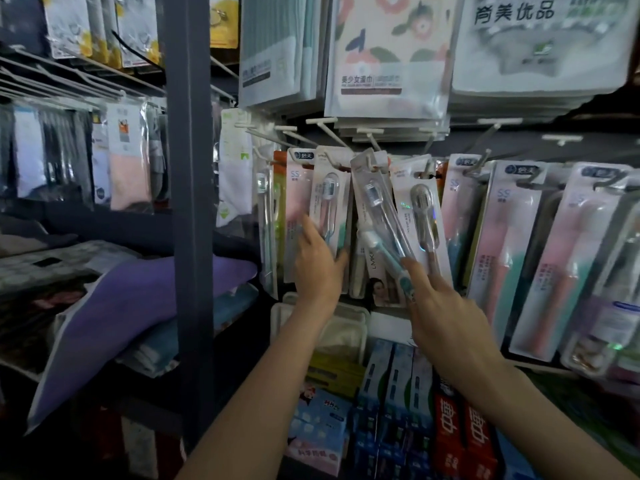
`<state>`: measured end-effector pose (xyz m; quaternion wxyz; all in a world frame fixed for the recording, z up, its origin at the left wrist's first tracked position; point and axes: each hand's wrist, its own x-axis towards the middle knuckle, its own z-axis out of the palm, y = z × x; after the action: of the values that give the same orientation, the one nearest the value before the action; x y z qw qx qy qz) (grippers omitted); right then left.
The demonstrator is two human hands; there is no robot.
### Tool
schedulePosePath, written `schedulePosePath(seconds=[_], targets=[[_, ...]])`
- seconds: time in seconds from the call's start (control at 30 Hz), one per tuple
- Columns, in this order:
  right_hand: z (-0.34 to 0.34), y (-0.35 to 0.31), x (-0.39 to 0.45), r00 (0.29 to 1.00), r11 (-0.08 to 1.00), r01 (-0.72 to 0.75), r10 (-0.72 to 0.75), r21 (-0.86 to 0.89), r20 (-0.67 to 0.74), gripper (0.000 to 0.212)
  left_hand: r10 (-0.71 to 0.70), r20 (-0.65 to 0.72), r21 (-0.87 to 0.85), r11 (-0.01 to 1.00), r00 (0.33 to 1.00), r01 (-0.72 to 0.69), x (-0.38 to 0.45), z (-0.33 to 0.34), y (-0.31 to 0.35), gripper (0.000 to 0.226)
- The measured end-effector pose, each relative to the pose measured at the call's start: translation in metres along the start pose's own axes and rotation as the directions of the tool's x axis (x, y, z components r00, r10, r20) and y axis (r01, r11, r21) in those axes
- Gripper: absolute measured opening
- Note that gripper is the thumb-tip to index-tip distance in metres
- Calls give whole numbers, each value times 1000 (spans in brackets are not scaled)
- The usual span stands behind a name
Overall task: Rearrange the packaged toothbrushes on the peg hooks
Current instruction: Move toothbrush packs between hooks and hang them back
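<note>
Packaged toothbrushes [325, 216] hung in crowded rows on white peg hooks [322, 121]; the left hand [320, 268] lay with straight fingers against one hanging pack, while the right hand [446, 313] pinched a tilted clear pack [375, 209] by its lower end, its top near a hook tip. Risk, as judged: the tilted pack could miss the hook or knock neighbouring packs loose, since packs overlapped on both sides. Open room lay only toward the person; towel packs [388, 57] overhung above and toothpaste boxes [398, 393] crowded below.
</note>
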<state>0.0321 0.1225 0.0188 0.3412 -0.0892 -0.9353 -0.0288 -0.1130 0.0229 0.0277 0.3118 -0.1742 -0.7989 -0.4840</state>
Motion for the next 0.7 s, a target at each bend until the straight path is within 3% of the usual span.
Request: schedulePosePath(seconds=[0.23, 0.37, 0.47, 0.7], targets=[[3, 3, 1, 1000, 999, 22, -22, 33, 3, 54, -43, 7, 5, 999, 999, 43, 9, 15, 1, 99], [3, 3, 2, 1000, 1000, 3, -4, 23, 16, 55, -57, -56, 4, 998, 997, 58, 10, 11, -2, 75], [4, 1, 0, 1000, 1000, -11, 11, -14, 27, 58, -7, -30, 29, 1000, 1000, 8, 8, -3, -8, 60], [7, -3, -2, 999, 1000, -30, 30, -7, 42, 57, 65, 68, 226, 971, 996, -79, 20, -55, -13, 60]])
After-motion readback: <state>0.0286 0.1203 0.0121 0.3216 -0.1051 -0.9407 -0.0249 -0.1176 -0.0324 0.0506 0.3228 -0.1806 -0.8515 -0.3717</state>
